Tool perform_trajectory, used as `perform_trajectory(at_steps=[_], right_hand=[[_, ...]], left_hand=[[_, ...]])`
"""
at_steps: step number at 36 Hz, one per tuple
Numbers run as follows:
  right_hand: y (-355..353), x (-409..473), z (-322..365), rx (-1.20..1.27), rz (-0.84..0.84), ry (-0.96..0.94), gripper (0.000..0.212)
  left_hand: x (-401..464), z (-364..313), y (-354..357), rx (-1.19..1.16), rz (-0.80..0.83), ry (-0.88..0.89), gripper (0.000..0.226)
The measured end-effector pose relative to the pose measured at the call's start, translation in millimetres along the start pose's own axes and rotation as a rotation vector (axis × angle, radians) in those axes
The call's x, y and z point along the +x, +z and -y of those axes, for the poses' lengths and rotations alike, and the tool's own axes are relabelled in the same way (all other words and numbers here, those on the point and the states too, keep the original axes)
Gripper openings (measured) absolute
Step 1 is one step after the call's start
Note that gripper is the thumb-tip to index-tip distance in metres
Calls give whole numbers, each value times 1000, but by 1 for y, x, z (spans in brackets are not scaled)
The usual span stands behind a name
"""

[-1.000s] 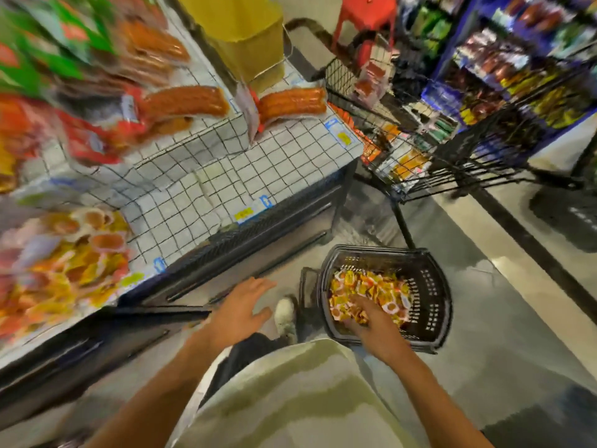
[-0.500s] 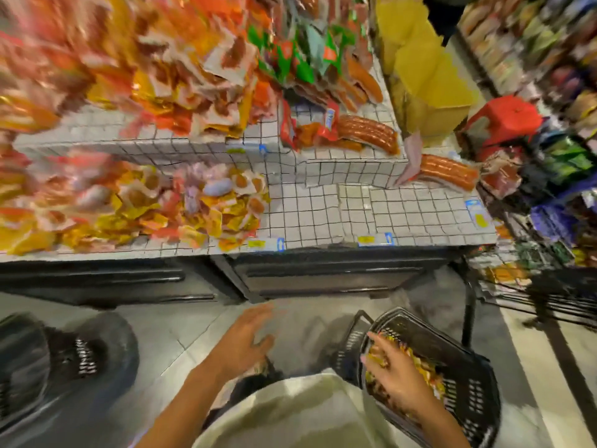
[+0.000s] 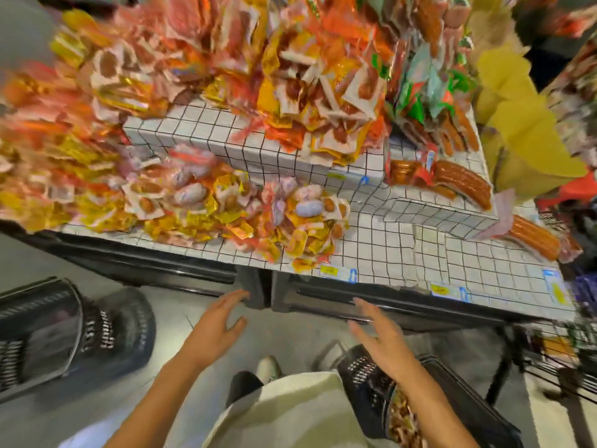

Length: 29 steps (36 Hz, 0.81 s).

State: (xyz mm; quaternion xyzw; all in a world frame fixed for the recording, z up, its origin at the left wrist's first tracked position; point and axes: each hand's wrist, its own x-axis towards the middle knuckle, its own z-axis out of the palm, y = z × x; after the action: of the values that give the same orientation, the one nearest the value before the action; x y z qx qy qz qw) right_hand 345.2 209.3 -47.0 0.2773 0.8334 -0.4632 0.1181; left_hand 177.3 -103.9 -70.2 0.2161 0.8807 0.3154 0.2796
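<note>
Item: black perforated plastic basket [image 3: 363,379], on floor at lower right, part-filled with glossy packets [image 3: 403,418]. Right hand [image 3: 381,344] had lifted out of it within the last half-second, empty, fingers spread. Left hand [image 3: 214,331] likewise open. Both were raised toward the crinkly yellow-orange sachet heap [image 3: 284,221] on the grid-tiled surface [image 3: 452,263]; next pick judged imminent.

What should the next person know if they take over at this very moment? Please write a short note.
The left hand is open and empty, reaching toward the table edge.
The right hand is open and empty, raised over the basket.
The basket stands on the floor at the right, with some packets inside.
The heap of small packets lies on the checked table, ahead of both hands.
Done: basket partly filled.
Left: probably take more from the heap and drop it in.
</note>
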Motion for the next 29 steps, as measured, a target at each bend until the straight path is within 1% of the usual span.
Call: perform_trajectory(at_steps=[3,7,11,16,18,21,25,26,27,29], right_hand=[[-1,18,21,90,-8,3,55],[-4,46,40,122,-3,-13,58],[-10,83,50,206,-51,3,61],[-22,140,63,422,-122,130,74],[-27,162,66,479,-119,191,81],[-30,186,68,562,-113,232,85],[-29,212,75,721,-84,298,94],[-28,217,77,712,-92,295,93],[-27,223,78,686,-106,288,87],[-27,232,81,643,-109,282,63]], left_hand=[[6,2,-8,-27,-53,-21,49],[19,-6,-15,-75,-105,-29,51],[36,-22,-20,-79,-135,13,49],[63,-43,-17,-21,-108,38,50],[75,-52,-13,11,-81,40,50],[89,-61,-6,48,-55,51,51],[110,-73,1,64,-5,73,57],[114,-76,2,59,-1,79,58],[119,-79,3,55,-1,81,58],[129,-84,5,57,-4,79,59]])
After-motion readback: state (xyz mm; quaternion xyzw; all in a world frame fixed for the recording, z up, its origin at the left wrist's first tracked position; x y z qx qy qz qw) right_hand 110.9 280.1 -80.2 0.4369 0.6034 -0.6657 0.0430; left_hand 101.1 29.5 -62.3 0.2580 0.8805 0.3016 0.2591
